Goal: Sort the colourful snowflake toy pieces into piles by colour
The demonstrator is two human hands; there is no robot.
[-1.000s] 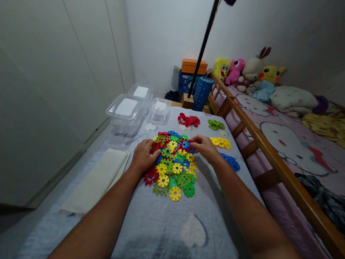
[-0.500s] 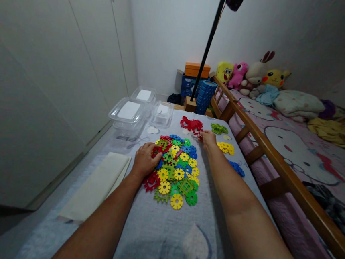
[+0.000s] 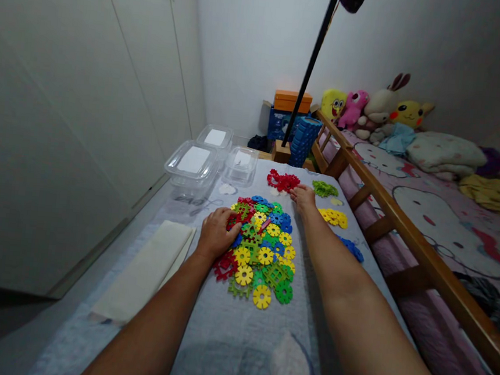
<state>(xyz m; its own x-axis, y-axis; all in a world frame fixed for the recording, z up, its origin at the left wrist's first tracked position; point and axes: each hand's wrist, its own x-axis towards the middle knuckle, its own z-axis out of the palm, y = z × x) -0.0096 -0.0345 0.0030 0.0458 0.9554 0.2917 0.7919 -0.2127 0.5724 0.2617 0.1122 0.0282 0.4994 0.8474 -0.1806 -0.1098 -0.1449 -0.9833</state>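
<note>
A mixed heap of plastic interlocking discs in red, yellow, blue and green, some round and some square, lies mid-table. At the heap's left side rests my left hand, its thumb apart from its fingers, touching red pieces there. My right hand is farther off, beside a small red pile, fingers loosely apart with no piece visible in them. Sorted green pieces, yellow pieces and blue pieces lie along the right edge; my right forearm partly covers the blue ones.
Clear lidded boxes stand at the back left. A folded cream cloth lies left of my left arm. A wooden bed rail runs along the right side, and a black pole rises behind the table.
The red piece at my right fingertips is now with the red pile, and the fingers have come away from it. My left hand stays at the heap. The view has shifted slightly.
</note>
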